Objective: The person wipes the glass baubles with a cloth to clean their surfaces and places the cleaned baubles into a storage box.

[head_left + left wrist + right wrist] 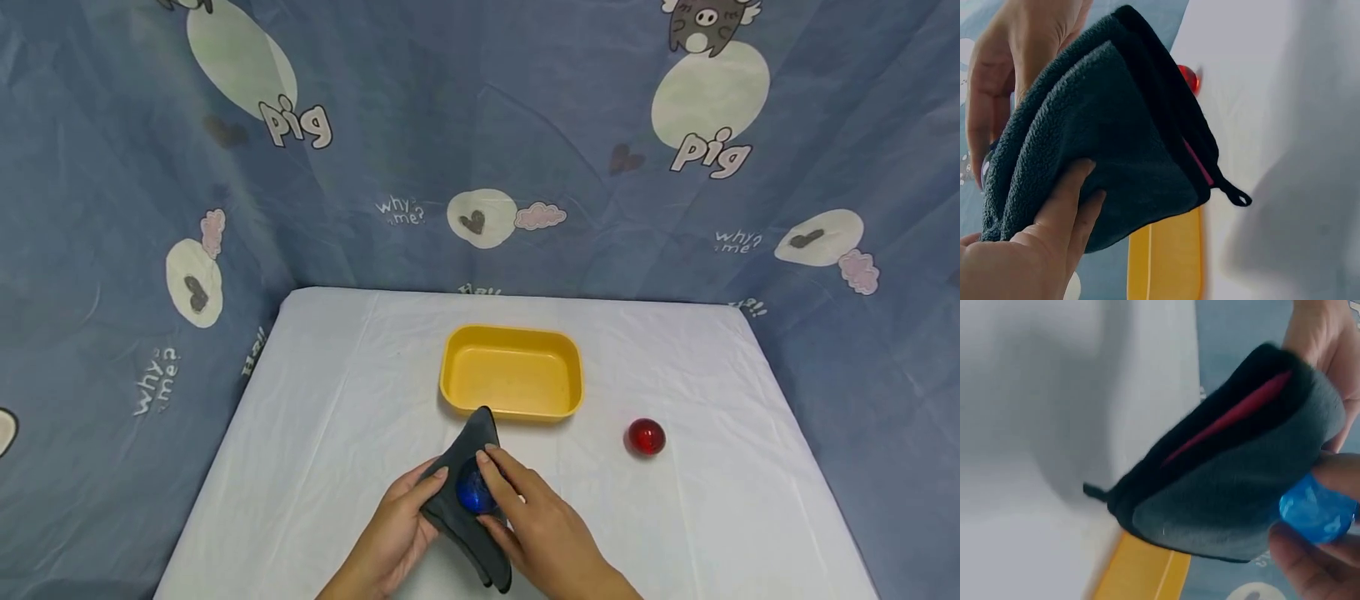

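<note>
My left hand [402, 527] grips a folded dark grey cloth [472, 533], thumb on top and fingers beneath it. In the left wrist view the cloth [1129, 131] shows a fuzzy surface, a black edge and a small hanging loop. A shiny blue ball [474, 490] lies against the cloth's upper face. My right hand [543, 521] pinches this ball between thumb and fingers. In the right wrist view the ball [1317, 509] looks glassy and touches the cloth, and a pink strip shows inside the fold.
A yellow rectangular tray [512, 415] stands on the white tabletop [360, 400], just beyond the hands. To the right lies a shiny red ball [646, 437]. A blue patterned curtain [570, 117] surrounds the table at the back and sides.
</note>
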{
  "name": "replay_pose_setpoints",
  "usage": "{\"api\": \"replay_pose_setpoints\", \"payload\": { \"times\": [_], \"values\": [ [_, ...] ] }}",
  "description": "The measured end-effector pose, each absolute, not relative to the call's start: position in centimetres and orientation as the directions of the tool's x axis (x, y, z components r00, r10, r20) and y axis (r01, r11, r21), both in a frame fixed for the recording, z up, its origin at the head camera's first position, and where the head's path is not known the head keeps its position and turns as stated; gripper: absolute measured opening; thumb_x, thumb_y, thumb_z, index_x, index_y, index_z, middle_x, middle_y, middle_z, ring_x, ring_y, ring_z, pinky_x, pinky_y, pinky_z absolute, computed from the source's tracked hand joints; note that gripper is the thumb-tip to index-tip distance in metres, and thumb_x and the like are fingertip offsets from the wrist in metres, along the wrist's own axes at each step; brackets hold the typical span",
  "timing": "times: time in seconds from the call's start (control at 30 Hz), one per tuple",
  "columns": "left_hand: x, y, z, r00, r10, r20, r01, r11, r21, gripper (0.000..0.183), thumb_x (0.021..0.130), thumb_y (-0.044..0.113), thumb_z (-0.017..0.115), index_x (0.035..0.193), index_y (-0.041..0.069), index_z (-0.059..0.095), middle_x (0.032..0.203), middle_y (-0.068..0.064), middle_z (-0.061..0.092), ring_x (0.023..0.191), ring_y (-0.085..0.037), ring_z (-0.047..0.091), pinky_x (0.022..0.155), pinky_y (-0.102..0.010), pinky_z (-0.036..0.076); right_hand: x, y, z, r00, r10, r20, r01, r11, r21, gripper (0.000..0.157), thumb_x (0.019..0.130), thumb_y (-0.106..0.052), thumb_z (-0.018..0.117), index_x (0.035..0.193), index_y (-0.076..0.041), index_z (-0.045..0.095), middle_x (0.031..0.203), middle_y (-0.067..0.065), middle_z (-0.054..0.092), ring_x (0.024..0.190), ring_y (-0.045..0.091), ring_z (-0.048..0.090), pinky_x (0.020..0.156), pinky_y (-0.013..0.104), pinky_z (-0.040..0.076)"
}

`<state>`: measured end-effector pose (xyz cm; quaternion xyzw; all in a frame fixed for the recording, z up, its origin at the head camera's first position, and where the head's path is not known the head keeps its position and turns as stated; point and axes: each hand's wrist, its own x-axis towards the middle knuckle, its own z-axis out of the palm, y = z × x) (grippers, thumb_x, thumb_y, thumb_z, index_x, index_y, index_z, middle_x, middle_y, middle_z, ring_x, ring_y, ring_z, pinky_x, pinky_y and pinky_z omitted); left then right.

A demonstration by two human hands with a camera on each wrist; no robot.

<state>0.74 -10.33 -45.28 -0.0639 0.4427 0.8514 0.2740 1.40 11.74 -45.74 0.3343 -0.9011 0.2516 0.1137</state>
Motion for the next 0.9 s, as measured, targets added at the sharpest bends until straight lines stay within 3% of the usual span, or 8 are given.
{"api": "replay_pose_setpoints", "payload": {
  "times": [0.1, 0.2, 0.43, 0.6, 0.67, 0.73, 0.9],
  "values": [
    [0.8, -10.6, -45.4, -0.836, 0.425, -0.347, -0.529, -0.454, 0.717, 0.067, 0.115, 0.021, 0.041, 0.159, -0.014, 0.007, 0.166, -0.034, 0.014, 0.152, -0.04, 0.028, 0.115, -0.041, 0.042, 1.1, 12.1, -45.6, -0.707, -0.59, 0.39, -0.706, 0.615, -0.35, 0.087, 0.086, -0.02, 0.09, 0.16, -0.019, 0.045, 0.157, 0.008, 0.049, 0.125, 0.022, 0.064, 0.092, 0.035, 0.06],
    [0.9, -10.7, -45.4, -0.843, 0.414, -0.345, -0.513, -0.42, 0.748, 0.067, 0.114, 0.023, 0.043, 0.16, -0.013, 0.009, 0.166, -0.033, 0.016, 0.151, -0.039, 0.03, 0.114, -0.04, 0.043, 0.8, 12.2, -45.5, -0.708, -0.596, 0.378, -0.706, 0.615, -0.352, 0.08, 0.089, -0.024, 0.087, 0.159, -0.02, 0.047, 0.15, 0.008, 0.055, 0.118, 0.02, 0.067, 0.089, 0.033, 0.061],
    [1.2, -10.1, -45.0, -0.886, 0.331, -0.325, -0.409, -0.229, 0.883, 0.059, 0.113, 0.028, 0.048, 0.16, -0.005, 0.033, 0.162, -0.029, 0.035, 0.14, -0.034, 0.05, 0.105, -0.034, 0.052, 0.7, 11.5, -46.8, -0.828, -0.429, 0.362, -0.56, 0.591, -0.581, 0.059, 0.098, -0.037, 0.077, 0.144, -0.005, 0.06, 0.118, 0.004, 0.067, 0.087, 0.007, 0.067, 0.072, 0.021, 0.06],
    [1.2, -10.0, -45.0, -0.888, 0.333, -0.316, -0.395, -0.204, 0.896, 0.059, 0.113, 0.031, 0.048, 0.159, -0.003, 0.036, 0.161, -0.025, 0.038, 0.14, -0.031, 0.05, 0.104, -0.031, 0.052, 0.4, 11.1, -46.8, -0.93, -0.326, 0.172, -0.323, 0.494, -0.808, 0.041, 0.105, -0.041, 0.066, 0.124, -0.005, 0.071, 0.092, -0.006, 0.067, 0.07, 0.001, 0.061, 0.06, 0.021, 0.057],
    [1.1, -10.1, -45.1, -0.883, 0.338, -0.326, -0.419, -0.256, 0.871, 0.062, 0.113, 0.031, 0.048, 0.159, -0.007, 0.031, 0.161, -0.028, 0.036, 0.142, -0.031, 0.048, 0.106, -0.032, 0.051, 0.2, 11.0, -46.5, -0.946, -0.306, 0.106, -0.25, 0.482, -0.839, 0.043, 0.107, -0.044, 0.061, 0.124, -0.006, 0.072, 0.087, -0.008, 0.065, 0.068, 0.001, 0.06, 0.06, 0.022, 0.057],
    [1.2, -10.3, -45.2, -0.878, 0.34, -0.338, -0.447, -0.323, 0.834, 0.065, 0.114, 0.029, 0.047, 0.159, -0.01, 0.025, 0.162, -0.03, 0.032, 0.143, -0.032, 0.045, 0.108, -0.035, 0.05, 0.2, 11.0, -46.2, -0.946, -0.313, 0.077, -0.232, 0.495, -0.837, 0.052, 0.106, -0.049, 0.06, 0.133, -0.005, 0.068, 0.089, -0.009, 0.063, 0.071, 0.003, 0.059, 0.06, 0.022, 0.056],
    [1.0, -10.6, -45.3, -0.879, 0.342, -0.331, -0.461, -0.436, 0.773, 0.067, 0.114, 0.027, 0.045, 0.161, -0.01, 0.014, 0.166, -0.031, 0.021, 0.149, -0.034, 0.035, 0.113, -0.04, 0.044, 0.7, 10.8, -45.8, -0.913, -0.373, 0.164, -0.371, 0.593, -0.715, 0.078, 0.098, -0.053, 0.071, 0.158, -0.01, 0.044, 0.106, -0.006, 0.065, 0.087, 0.007, 0.061, 0.068, 0.023, 0.057]
  ]
}}
